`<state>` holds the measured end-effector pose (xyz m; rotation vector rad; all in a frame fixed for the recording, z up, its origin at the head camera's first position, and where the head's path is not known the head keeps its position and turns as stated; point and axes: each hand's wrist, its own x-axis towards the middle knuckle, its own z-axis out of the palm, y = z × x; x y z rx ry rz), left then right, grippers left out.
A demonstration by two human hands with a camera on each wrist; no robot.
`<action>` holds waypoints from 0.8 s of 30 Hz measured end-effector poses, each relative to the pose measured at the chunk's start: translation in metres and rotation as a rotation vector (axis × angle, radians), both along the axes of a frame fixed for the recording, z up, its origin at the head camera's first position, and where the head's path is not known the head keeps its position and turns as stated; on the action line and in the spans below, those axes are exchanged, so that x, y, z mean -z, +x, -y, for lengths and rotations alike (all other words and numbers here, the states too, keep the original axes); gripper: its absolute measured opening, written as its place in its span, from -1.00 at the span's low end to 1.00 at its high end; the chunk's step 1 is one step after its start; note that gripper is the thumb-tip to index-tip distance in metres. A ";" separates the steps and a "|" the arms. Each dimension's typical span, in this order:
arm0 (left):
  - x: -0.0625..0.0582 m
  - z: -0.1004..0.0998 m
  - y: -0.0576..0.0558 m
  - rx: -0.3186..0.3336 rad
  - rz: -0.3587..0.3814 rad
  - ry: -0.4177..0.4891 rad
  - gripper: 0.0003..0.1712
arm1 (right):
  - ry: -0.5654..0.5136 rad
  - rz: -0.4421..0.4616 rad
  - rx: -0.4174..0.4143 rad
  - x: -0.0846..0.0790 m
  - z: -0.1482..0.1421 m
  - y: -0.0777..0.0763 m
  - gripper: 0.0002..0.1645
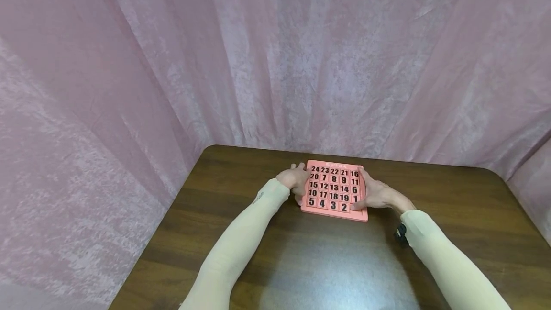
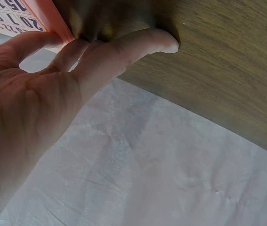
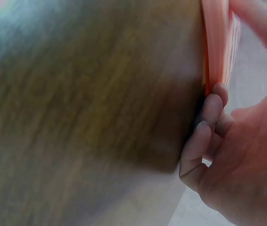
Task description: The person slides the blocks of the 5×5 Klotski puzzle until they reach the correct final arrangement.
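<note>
A pink number slide puzzle (image 1: 335, 215) lies flat near the far edge of the table, its square tiles printed with black numbers. The bottom row reads 5, 4, 3, 2, and the right thumb covers its last place. My left hand (image 1: 294, 179) grips the puzzle's left edge; in the left wrist view some fingertips meet the pink side while one finger (image 2: 138, 44) stretches over the wood. From the right, my right hand (image 1: 376, 193) holds the opposite edge, thumb on the face beside tile 2. The right wrist view shows its other fingers (image 3: 212, 108) curled against the pink side.
The brown wooden table (image 1: 452, 195) has rounded far corners. Pink velvet curtain (image 1: 301, 61) hangs close behind it and down the left side. A dark object (image 1: 401, 233) sits by the right sleeve cuff. Light glares off the near tabletop.
</note>
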<state>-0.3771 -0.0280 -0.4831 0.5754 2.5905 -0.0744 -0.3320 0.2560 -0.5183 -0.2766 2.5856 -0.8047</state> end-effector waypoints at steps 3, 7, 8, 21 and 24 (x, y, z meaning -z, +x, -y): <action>0.001 0.000 0.000 0.003 -0.006 -0.014 0.31 | 0.032 -0.006 0.001 0.000 0.002 0.000 0.78; 0.001 -0.001 -0.002 0.003 -0.005 -0.022 0.31 | -0.031 0.017 -0.027 -0.005 -0.002 -0.006 0.64; 0.001 -0.001 -0.002 0.002 -0.001 -0.021 0.31 | -0.046 0.025 -0.032 -0.006 -0.003 -0.008 0.59; 0.001 0.000 -0.003 -0.004 0.020 0.004 0.33 | -0.090 0.054 -0.002 -0.011 -0.009 -0.007 -0.01; 0.002 0.000 -0.002 -0.024 0.029 0.004 0.32 | -0.120 0.061 -0.001 -0.008 -0.009 -0.002 0.17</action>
